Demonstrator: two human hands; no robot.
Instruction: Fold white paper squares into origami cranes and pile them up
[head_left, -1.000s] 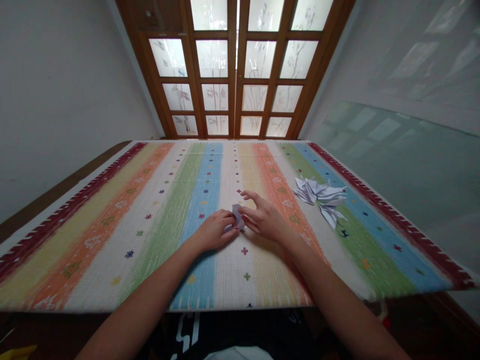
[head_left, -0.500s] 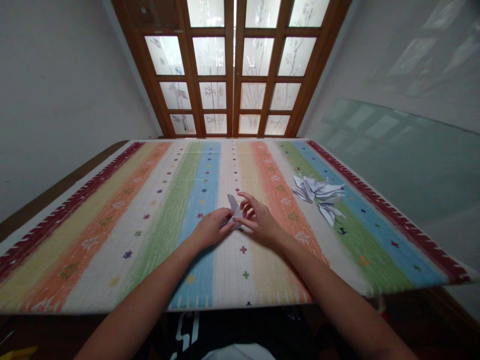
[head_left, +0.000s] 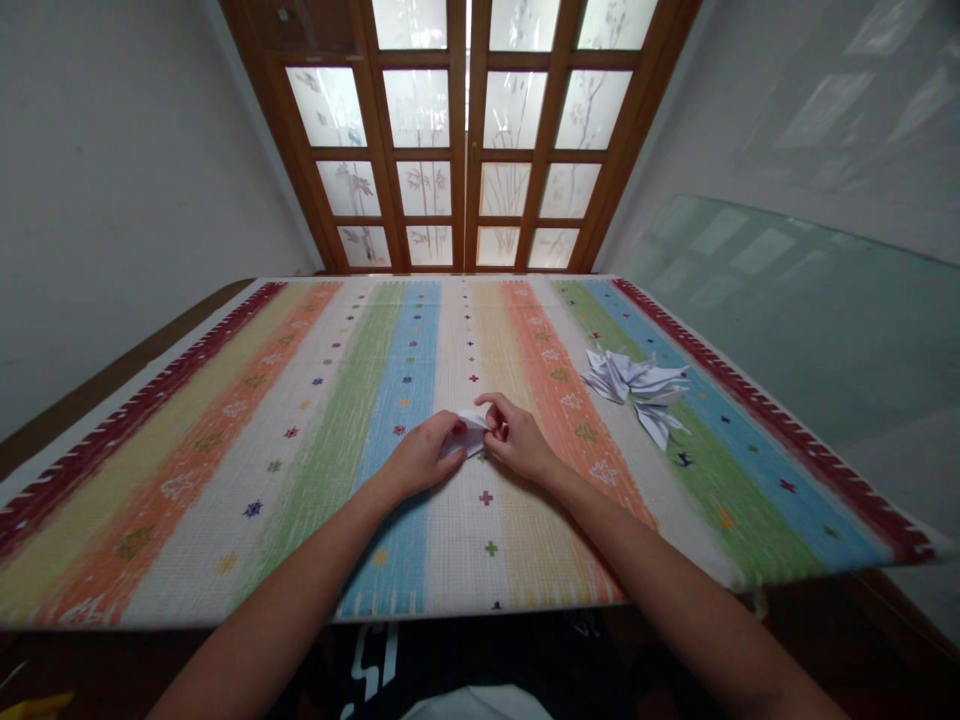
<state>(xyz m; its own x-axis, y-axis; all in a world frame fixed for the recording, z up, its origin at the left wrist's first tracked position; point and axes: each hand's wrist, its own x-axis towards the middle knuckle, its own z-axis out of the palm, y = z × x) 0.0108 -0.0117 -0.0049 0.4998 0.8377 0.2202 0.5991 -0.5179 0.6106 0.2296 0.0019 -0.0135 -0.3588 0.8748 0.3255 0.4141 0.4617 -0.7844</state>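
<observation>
The woven cloth (head_left: 322, 520) runs in long, chalky stripes of yellow, orange, white, green and blue, and the sequence repeats across it. A dark red border with a white sawtooth edge runs down both sides. Small crosses in red, navy, green and yellow dot the white stripes, and pale leaf shapes mark the orange ones. The small folded paper (head_left: 469, 435) and the heap of paper folds (head_left: 634, 378) are white. The door (head_left: 465, 150) has warm brown frames around frosted panes printed with grey bamboo sprays. The black shirt (head_left: 367, 670) carries white lettering.
</observation>
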